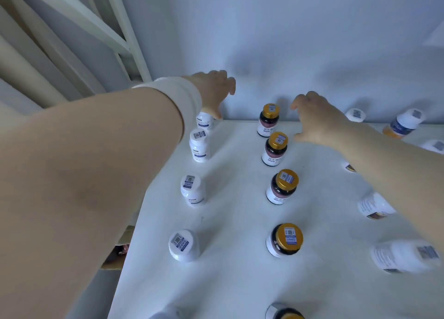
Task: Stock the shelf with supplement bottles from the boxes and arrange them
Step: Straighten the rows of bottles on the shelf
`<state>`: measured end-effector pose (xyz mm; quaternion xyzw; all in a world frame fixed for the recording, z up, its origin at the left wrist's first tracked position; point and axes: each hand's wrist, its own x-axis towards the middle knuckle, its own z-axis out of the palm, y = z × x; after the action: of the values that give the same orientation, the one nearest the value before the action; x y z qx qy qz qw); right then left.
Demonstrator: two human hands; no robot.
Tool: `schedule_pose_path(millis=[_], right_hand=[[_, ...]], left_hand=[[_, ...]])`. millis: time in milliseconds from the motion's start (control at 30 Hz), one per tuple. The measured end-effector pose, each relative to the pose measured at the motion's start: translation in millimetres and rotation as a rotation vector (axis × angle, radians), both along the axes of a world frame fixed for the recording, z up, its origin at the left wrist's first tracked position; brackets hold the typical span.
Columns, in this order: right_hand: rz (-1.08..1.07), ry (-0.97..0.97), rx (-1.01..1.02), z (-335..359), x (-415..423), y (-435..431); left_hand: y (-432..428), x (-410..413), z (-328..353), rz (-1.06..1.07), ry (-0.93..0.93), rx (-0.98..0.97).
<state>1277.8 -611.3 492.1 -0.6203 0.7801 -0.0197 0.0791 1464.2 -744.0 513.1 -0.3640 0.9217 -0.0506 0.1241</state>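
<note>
A white shelf (pixel 240 282) runs back to a pale grey wall (pixel 288 30), with a white frame (pixel 134 42) rising at its left rear; on my feed I see upright white bottles (pixel 199 145) filed along the left, gold-capped dark bottles (pixel 276 148) down the middle, and blurred white-labelled bottles (pixel 374 205) on the right, partly under the right forearm (pixel 396 174); the left hand (pixel 213 90) hangs over the rearmost white bottle (pixel 204 121), fingers loose and spread, gripping nothing, though I cannot tell whether the thumb touches it; the right hand (pixel 317 119) hovers just beside the rear gold caps, fingers loosely bent, empty.
</note>
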Motion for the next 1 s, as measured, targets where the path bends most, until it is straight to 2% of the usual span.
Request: schedule_pose_path(millis=[133, 367, 500, 567, 700, 800, 900, 1000], right_hand=[[-0.025, 0.077, 0.012, -2.8, -26.1, 35.6], [-0.020, 0.087, 0.057, -20.9, -40.7, 65.9], [-0.004, -0.019, 0.040, -32.9, -37.3, 61.6], [-0.017, -0.141, -0.002, -42.2, -34.4, 54.3], [-0.072, -0.399, -0.102, -65.2, -28.1, 36.1], [-0.108, -0.529, -0.169, -86.5, -23.5, 22.2], [-0.130, -0.662, -0.200, -103.0, -18.0, 12.2], [-0.132, -0.782, -0.244, -112.4, -14.4, 7.5]], left_hand=[[36.3, -23.7, -2.1, 0.032, -0.051, 0.013], [68.0, -47.8, -20.9, 0.032, -0.053, 0.034], [57.9, -56.0, -32.0, 0.036, 0.003, 0.065], [46.2, -62.4, -38.6, 0.067, 0.114, 0.118], [19.9, -79.3, -56.8, 0.177, 0.476, 0.278], [4.7, -91.3, -78.6, 0.255, 0.714, 0.489], [0.4, -97.3, -99.0, 0.297, 0.863, 0.664], [-3.0, -100.1, -112.7, 0.322, 0.959, 0.682]])
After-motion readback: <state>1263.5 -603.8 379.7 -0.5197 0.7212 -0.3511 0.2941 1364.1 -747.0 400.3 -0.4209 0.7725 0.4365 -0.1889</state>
